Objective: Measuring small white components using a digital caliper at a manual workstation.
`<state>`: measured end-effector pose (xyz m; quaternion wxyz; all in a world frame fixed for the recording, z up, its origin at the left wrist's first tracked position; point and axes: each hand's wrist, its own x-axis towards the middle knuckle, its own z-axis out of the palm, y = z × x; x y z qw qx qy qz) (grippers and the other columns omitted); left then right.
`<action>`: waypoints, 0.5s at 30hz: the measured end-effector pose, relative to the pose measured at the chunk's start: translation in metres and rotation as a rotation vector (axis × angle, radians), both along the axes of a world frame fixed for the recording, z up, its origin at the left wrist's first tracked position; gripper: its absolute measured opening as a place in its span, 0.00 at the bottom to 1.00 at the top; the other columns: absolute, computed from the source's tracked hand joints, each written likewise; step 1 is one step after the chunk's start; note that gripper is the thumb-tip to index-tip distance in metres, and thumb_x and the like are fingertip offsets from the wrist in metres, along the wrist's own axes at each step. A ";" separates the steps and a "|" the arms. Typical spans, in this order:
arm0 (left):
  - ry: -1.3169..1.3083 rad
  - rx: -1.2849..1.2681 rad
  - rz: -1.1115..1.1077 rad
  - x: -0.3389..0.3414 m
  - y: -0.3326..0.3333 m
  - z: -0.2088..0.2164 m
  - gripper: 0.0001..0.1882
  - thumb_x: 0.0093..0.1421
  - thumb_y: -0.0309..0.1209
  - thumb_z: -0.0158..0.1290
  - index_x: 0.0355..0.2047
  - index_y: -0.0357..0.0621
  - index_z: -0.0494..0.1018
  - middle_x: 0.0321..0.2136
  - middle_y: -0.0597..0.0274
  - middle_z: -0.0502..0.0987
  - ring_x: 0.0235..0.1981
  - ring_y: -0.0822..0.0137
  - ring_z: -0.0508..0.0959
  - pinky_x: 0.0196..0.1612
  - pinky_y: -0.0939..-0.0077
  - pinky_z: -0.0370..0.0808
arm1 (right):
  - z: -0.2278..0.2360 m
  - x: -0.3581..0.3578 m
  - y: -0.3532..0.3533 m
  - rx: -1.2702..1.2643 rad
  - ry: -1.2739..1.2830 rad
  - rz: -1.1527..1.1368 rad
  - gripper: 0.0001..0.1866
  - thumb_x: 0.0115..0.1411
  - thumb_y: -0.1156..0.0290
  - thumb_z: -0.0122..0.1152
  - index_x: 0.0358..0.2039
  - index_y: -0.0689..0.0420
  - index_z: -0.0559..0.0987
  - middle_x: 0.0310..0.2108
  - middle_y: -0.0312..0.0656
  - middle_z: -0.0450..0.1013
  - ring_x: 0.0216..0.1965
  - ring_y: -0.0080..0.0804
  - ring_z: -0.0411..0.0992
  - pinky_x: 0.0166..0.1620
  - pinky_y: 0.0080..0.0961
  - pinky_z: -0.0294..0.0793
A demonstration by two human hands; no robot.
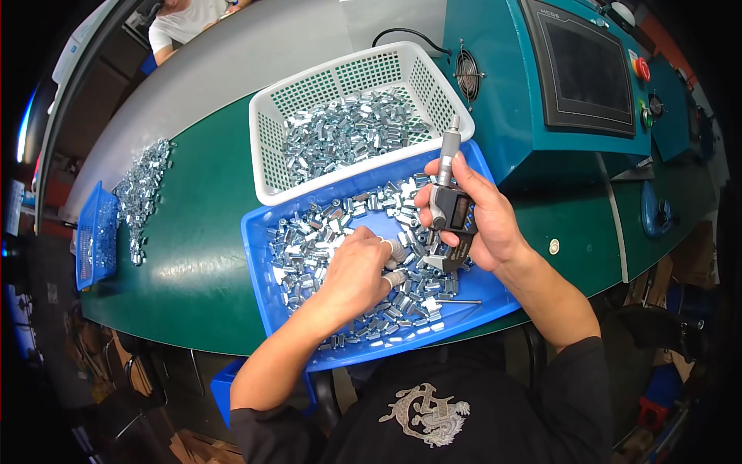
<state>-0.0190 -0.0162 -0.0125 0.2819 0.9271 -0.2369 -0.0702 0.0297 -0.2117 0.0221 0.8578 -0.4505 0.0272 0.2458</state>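
My right hand [495,224] is wrapped round a digital micrometer [454,205] with a grey barrel, a dark body and a small display. It holds the micrometer above the right part of a blue plastic tray [259,255]. Down among the small shiny metal sleeves [363,309] in that tray is my left hand [355,267], its fingers curled. Pale finger cots [394,280] cover some of its fingertips. Whatever those fingers pinch, if anything, I cannot make out. A thin metal rod [460,301] lies near the tray's front right edge.
Behind the tray stands a white perforated basket [267,147] with more metal pieces. A teal machine [502,116] with a dark screen rises at right. Loose pieces [143,185] and a small blue basket [97,240] lie left on the green table [201,271]. Another person [185,27] sits far left.
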 end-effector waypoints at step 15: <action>-0.196 0.124 0.059 0.005 0.007 0.002 0.14 0.46 0.20 0.54 0.36 0.38 0.77 0.29 0.53 0.72 0.36 0.54 0.68 0.42 0.64 0.68 | -0.001 0.000 -0.001 0.001 -0.003 0.007 0.21 0.67 0.51 0.39 0.45 0.57 0.68 0.31 0.43 0.73 0.28 0.25 0.74 0.16 0.13 0.66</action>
